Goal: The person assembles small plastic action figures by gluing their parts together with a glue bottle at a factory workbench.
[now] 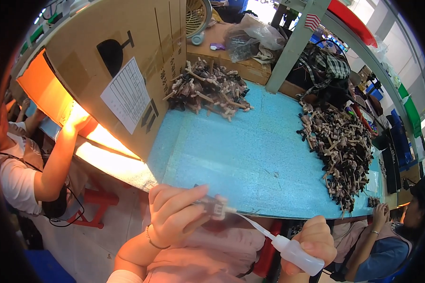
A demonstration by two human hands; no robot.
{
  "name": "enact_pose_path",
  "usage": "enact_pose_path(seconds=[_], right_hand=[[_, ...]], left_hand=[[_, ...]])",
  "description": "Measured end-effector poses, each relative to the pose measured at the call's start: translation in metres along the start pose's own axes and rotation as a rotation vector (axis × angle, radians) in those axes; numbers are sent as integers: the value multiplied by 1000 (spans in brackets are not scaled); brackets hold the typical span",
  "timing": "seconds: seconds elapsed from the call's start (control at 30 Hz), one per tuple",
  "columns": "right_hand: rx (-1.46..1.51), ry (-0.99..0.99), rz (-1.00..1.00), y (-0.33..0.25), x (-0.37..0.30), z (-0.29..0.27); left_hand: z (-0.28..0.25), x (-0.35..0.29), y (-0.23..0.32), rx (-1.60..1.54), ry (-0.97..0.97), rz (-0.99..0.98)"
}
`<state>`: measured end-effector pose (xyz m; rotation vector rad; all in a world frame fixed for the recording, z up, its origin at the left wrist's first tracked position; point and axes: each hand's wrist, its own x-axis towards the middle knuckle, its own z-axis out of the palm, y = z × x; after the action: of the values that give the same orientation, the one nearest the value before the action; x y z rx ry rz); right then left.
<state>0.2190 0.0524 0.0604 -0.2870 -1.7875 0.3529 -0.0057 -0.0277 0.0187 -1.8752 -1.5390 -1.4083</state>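
Note:
My left hand (172, 214) is closed around a small dark and pinkish figure piece (216, 208), slightly blurred, with a pale stub at its right end. In my right hand (318, 238) is a white squeeze bottle (298, 254), tilted so its long thin nozzle points up and left. The nozzle tip is close to the pale end of the piece; whether they touch I cannot tell. Both hands are at the near edge of the blue-topped table (222, 155), above my lap.
Similar small pieces lie in a heap (210, 89) at the back and a larger pile (340, 151) at the right. A tall cardboard box (127, 61) stands on the left. Behind are a fan (197, 19) and a post (297, 47). Co-workers sit left and right.

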Motion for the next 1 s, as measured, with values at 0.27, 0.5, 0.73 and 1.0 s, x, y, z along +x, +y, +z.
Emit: enact_pose_path(seconds=[0.27, 0.5, 0.73, 1.0], right_hand=[[-23, -62, -3, -1, 3, -1], [11, -113, 17, 4, 0, -6], [23, -99, 59, -2, 5, 1], [42, -108, 83, -3, 5, -2]], left_hand=[[2, 0, 1, -6, -15, -8], [4, -1, -1, 2, -14, -16], [4, -2, -3, 12, -19, -20], [5, -1, -3, -4, 3, -36]])
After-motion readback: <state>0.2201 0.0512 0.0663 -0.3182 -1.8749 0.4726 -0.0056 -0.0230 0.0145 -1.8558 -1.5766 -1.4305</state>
